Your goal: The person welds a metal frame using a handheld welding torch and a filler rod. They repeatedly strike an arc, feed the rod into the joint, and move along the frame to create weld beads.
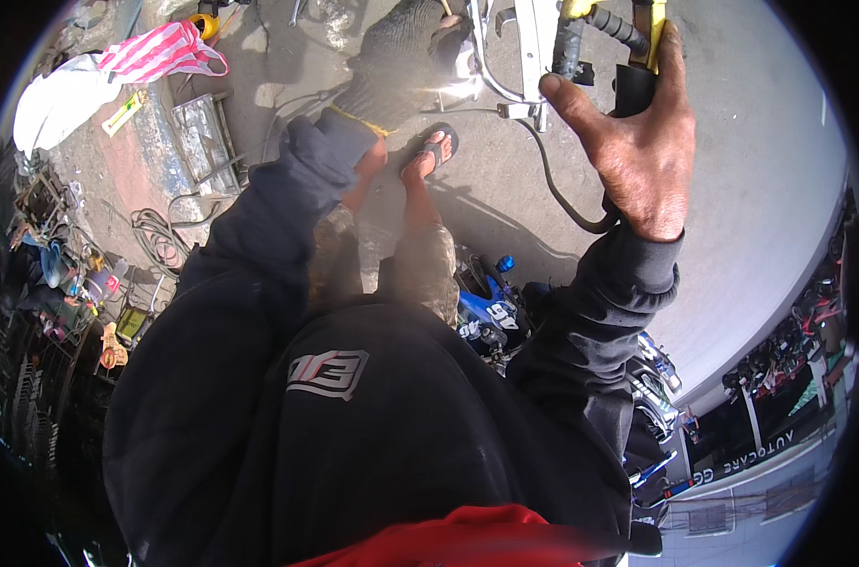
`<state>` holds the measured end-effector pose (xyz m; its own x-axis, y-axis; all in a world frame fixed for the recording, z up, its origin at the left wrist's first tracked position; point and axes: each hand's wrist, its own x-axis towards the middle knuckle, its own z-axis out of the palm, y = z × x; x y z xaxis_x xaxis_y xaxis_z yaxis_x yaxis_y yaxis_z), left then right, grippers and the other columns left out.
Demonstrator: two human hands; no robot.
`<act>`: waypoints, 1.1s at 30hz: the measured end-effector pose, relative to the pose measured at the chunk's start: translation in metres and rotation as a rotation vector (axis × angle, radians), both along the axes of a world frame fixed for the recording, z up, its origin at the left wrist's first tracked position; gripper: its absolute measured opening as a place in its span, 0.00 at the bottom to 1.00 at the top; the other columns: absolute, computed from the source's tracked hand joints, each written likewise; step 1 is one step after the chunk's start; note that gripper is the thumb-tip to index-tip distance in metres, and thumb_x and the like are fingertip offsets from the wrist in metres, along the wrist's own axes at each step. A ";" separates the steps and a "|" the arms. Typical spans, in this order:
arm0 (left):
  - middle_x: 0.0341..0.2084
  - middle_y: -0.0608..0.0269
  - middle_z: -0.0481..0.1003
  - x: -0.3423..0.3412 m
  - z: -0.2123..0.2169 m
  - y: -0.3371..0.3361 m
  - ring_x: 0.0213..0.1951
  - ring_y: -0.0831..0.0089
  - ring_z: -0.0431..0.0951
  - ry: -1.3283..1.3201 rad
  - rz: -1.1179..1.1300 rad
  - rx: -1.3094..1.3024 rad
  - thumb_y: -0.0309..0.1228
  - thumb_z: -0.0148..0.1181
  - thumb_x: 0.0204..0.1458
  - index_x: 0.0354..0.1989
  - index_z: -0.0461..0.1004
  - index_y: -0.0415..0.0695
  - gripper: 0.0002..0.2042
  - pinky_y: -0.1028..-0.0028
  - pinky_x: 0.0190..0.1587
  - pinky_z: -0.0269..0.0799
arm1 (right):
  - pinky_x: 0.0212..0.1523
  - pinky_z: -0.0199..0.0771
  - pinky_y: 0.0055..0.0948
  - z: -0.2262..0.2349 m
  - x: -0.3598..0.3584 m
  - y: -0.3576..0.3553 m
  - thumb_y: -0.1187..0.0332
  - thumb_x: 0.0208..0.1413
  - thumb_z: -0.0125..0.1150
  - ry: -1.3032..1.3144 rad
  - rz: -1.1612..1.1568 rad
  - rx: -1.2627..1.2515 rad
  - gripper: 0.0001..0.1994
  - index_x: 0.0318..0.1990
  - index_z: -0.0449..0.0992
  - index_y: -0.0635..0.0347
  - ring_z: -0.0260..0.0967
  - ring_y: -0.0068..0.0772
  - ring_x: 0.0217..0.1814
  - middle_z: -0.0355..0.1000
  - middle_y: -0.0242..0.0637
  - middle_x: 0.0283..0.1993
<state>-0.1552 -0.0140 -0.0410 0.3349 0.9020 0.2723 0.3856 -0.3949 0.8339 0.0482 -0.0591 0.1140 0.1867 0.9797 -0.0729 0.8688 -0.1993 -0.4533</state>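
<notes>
My right hand (637, 142), bare, grips a yellow-and-black corded power tool (628, 85) at the upper right. The thumb lies to the left of the tool and a finger runs along its right side. A black cord (562, 203) trails below the tool. Beside it stands a silver metal frame (533, 47) with curved tubing. My left hand (391, 66) wears a grey knit glove with a yellow cuff edge. It is next to the frame, with a thin tan rod (445, 8) at its upper edge; its grip is mostly hidden. Bright glare lies between the glove and frame.
A coiled cable (158, 238) and a worn wooden stool (205, 146) are on the left. Nearby lie a pink-striped bag (164, 52) and a white sack (60, 102). Cluttered parts (79, 274) fill the left edge. A blue motorcycle (491, 307) stands near my legs.
</notes>
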 end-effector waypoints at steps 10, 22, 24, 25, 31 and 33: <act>0.39 0.44 0.79 0.016 0.008 -0.010 0.43 0.44 0.81 0.203 0.138 0.012 0.32 0.60 0.62 0.47 0.76 0.41 0.10 0.55 0.46 0.76 | 0.63 0.74 0.36 -0.005 0.019 -0.015 0.64 0.40 0.78 0.438 0.073 0.182 0.55 0.73 0.51 0.82 0.73 0.49 0.64 0.73 0.62 0.61; 0.44 0.48 0.79 0.011 0.002 -0.012 0.48 0.49 0.80 0.400 0.095 0.040 0.35 0.65 0.59 0.49 0.78 0.45 0.13 0.57 0.47 0.77 | 0.63 0.76 0.42 0.007 0.055 -0.034 0.54 0.40 0.80 0.336 0.036 0.043 0.58 0.74 0.52 0.78 0.73 0.57 0.64 0.69 0.67 0.64; 0.40 0.48 0.80 0.011 0.013 -0.016 0.42 0.46 0.82 0.324 0.112 0.099 0.34 0.65 0.58 0.52 0.77 0.44 0.15 0.56 0.44 0.78 | 0.60 0.79 0.47 -0.002 0.057 -0.039 0.46 0.40 0.83 0.277 -0.028 -0.008 0.59 0.74 0.56 0.74 0.75 0.60 0.61 0.71 0.70 0.60; 0.38 0.47 0.80 0.015 0.018 -0.020 0.40 0.49 0.82 0.370 0.134 -0.054 0.36 0.57 0.63 0.47 0.78 0.42 0.12 0.57 0.42 0.77 | 0.61 0.79 0.46 -0.006 0.058 -0.041 0.47 0.40 0.83 0.278 -0.012 0.026 0.60 0.74 0.55 0.75 0.75 0.60 0.62 0.70 0.71 0.61; 0.38 0.46 0.80 0.026 0.035 -0.019 0.41 0.48 0.82 0.373 0.200 -0.284 0.41 0.61 0.62 0.49 0.76 0.41 0.16 0.57 0.45 0.77 | 0.62 0.78 0.44 -0.022 0.045 -0.037 0.52 0.37 0.83 0.282 -0.040 -0.004 0.63 0.76 0.50 0.74 0.75 0.60 0.62 0.71 0.71 0.61; 0.38 0.48 0.80 0.025 0.032 -0.019 0.41 0.51 0.82 0.340 0.221 -0.325 0.39 0.62 0.62 0.48 0.76 0.41 0.15 0.59 0.45 0.76 | 0.59 0.80 0.44 -0.024 0.038 -0.030 0.54 0.37 0.82 0.245 -0.028 -0.051 0.62 0.76 0.50 0.74 0.77 0.61 0.60 0.72 0.73 0.59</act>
<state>-0.1298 -0.0326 -0.0085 0.1473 0.9812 -0.1250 0.7012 -0.0145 0.7128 0.0863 -0.0889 0.0900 0.1846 0.9682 -0.1687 0.7278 -0.2500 -0.6386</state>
